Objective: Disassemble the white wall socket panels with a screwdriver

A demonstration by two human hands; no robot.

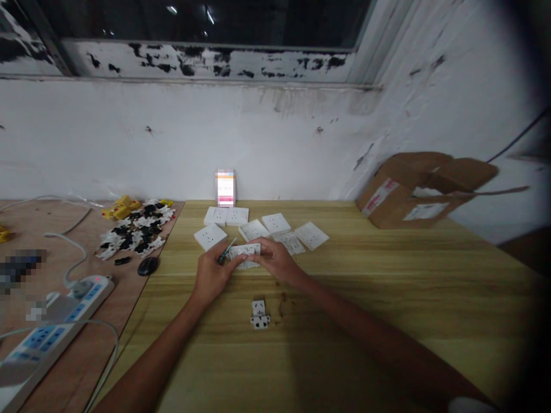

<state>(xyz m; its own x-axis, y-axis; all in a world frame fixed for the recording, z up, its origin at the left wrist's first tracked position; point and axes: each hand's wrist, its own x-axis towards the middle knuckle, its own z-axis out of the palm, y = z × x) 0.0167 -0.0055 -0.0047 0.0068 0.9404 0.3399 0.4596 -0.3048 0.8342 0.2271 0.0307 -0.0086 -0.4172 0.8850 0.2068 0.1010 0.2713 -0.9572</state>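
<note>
Over the wooden table (387,298), both my hands meet on a white socket plate (246,251). My left hand (212,274) is closed on a small screwdriver (225,252) whose tip points up and to the right, against the plate. My right hand (275,258) grips the plate's right side with its fingers wrapped over it. Just beyond the hands lie several white socket plates (275,222) spread in a loose row. Nearer me, a small white socket insert (259,314) lies alone on the wood.
A pile of small black, white and yellow parts (136,228) and a dark mouse-like object (148,265) sit on the brown board at left, with a power strip (55,327) and cables. An open cardboard box (419,189) stands at the back right. A small upright packet (225,187) leans against the wall.
</note>
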